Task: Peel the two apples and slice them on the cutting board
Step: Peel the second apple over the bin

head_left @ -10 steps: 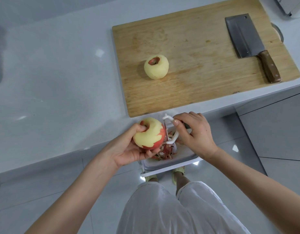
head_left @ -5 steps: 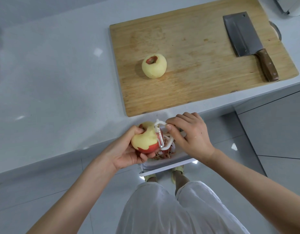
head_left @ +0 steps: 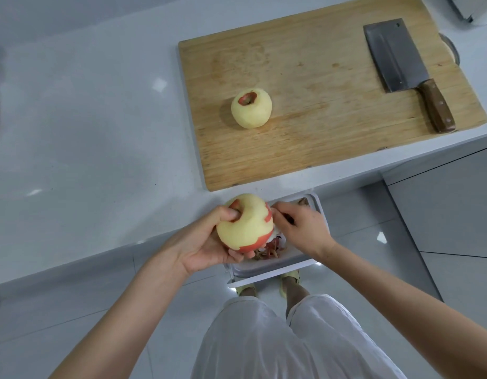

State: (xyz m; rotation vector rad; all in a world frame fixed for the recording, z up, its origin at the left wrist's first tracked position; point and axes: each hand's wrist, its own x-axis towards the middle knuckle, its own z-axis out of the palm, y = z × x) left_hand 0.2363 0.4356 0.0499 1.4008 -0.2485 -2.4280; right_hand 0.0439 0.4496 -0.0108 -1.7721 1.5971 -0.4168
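A peeled apple with a red patch at its stem end sits on the left part of the wooden cutting board. My left hand grips a second, half-peeled apple in front of the counter edge, red skin left along its right and lower side. My right hand is pressed against the apple's right side, curled round a white peeler that is mostly hidden behind the apple. A cleaver with a wooden handle lies on the board's right part.
Below my hands stands a white bin holding red apple peels. The white counter stretches left of the board. A grey cabinet front is at the right. My legs and feet are below on the tiled floor.
The apple has been turned in my left hand so more peeled flesh faces up. My right hand with the peeler has slid down along the apple's right side and behind it.
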